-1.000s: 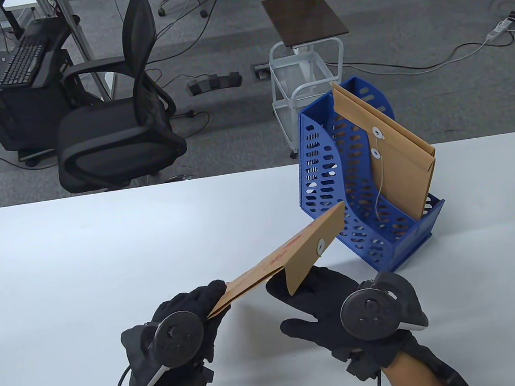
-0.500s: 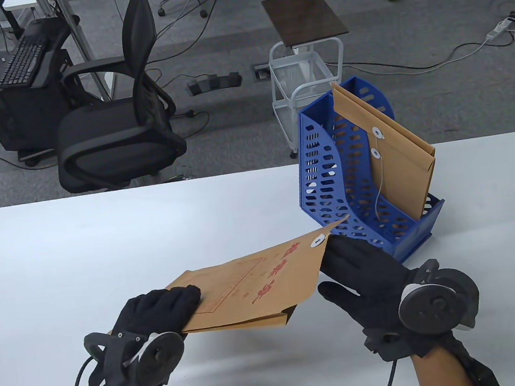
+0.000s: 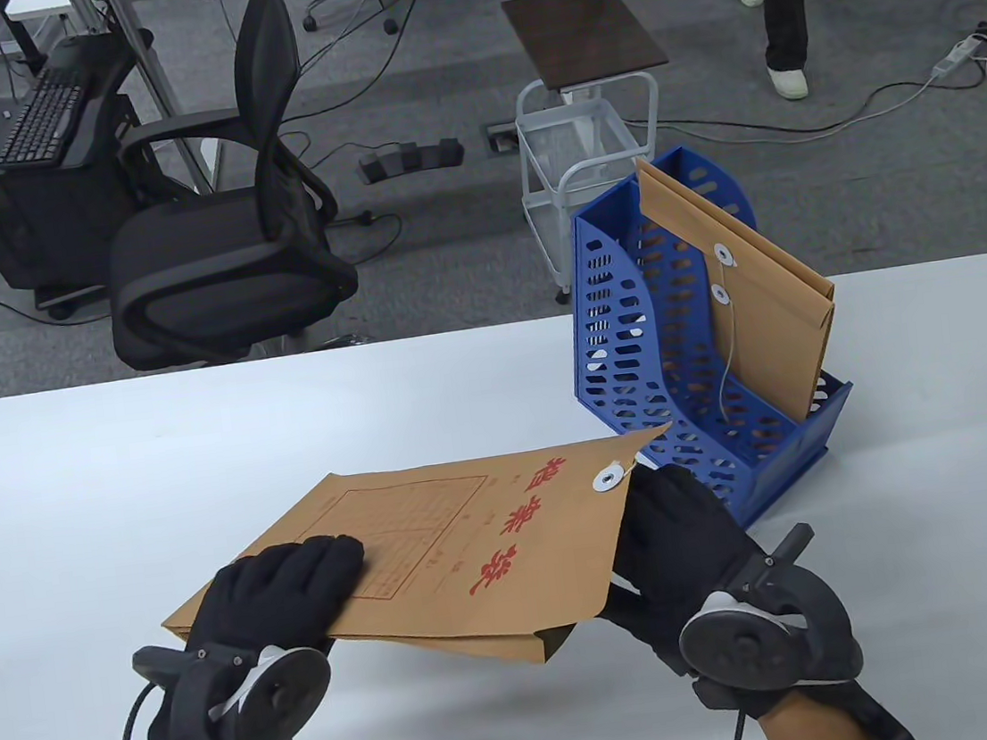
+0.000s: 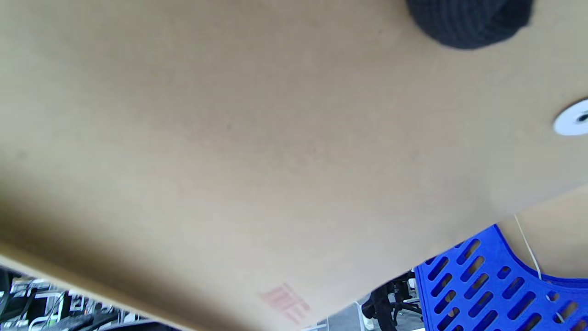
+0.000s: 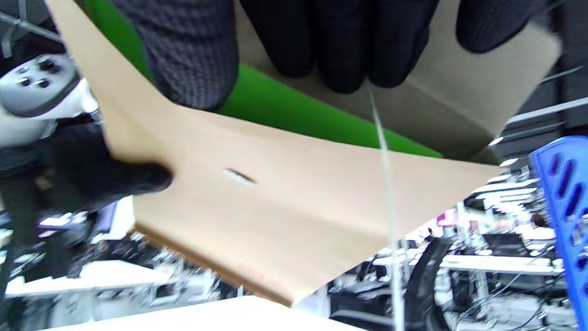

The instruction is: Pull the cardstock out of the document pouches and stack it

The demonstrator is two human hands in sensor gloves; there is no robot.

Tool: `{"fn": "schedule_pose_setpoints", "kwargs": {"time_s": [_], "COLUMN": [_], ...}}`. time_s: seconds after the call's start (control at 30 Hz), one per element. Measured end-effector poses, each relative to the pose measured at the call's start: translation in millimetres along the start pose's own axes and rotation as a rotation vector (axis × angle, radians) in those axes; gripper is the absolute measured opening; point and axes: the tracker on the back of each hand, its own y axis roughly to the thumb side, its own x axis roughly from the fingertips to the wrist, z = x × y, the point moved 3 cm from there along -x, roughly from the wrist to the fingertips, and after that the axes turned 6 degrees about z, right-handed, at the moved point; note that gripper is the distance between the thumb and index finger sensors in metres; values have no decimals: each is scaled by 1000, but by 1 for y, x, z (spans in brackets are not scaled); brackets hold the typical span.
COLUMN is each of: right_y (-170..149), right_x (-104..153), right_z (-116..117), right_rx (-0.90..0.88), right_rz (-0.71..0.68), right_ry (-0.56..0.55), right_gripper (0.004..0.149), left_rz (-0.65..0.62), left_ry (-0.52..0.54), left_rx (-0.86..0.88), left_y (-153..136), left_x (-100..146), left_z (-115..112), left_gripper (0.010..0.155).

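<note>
A brown document pouch (image 3: pixel 479 543) with red print is held flat above the white table (image 3: pixel 109 462). My left hand (image 3: pixel 304 582) grips its left end, fingers on top. My right hand (image 3: pixel 655 512) holds the open right end under the flap with the white button. In the right wrist view my fingers (image 5: pixel 344 46) reach into the mouth and the thumb presses the panel (image 5: pixel 298 197). Green cardstock (image 5: pixel 294 110) shows inside. The tie string (image 5: pixel 386 184) hangs loose. The left wrist view shows the pouch underside (image 4: pixel 275 138).
A blue perforated file rack (image 3: pixel 715 415) stands just right of the pouch, with more brown pouches (image 3: pixel 765 310) upright in it. It also shows in the left wrist view (image 4: pixel 482 285). A black office chair (image 3: pixel 244 239) stands beyond the table's far edge.
The pouch turned from edge-on to flat with its printed side up. My left hand moved left and lower. My right hand shifted to the pouch's open end.
</note>
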Motion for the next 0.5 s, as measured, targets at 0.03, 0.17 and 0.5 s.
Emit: {"fn": "schedule_pose_setpoints", "kwargs": {"time_s": [0.03, 0.17, 0.5], "right_y": [1, 6, 24], "right_x": [0, 1, -3], "right_z": [1, 3, 26], "right_rx": [4, 8, -77], "right_rz": [-5, -44, -86], "right_ry": [11, 27, 186], "right_gripper": [73, 74, 49], "left_rz": [-8, -68, -181], "left_ry": [3, 46, 71], "left_rx": [-7, -26, -23], "left_y": [0, 4, 25], "left_x": [1, 6, 13], "left_z": [1, 6, 9], "left_gripper": [47, 47, 46]}}
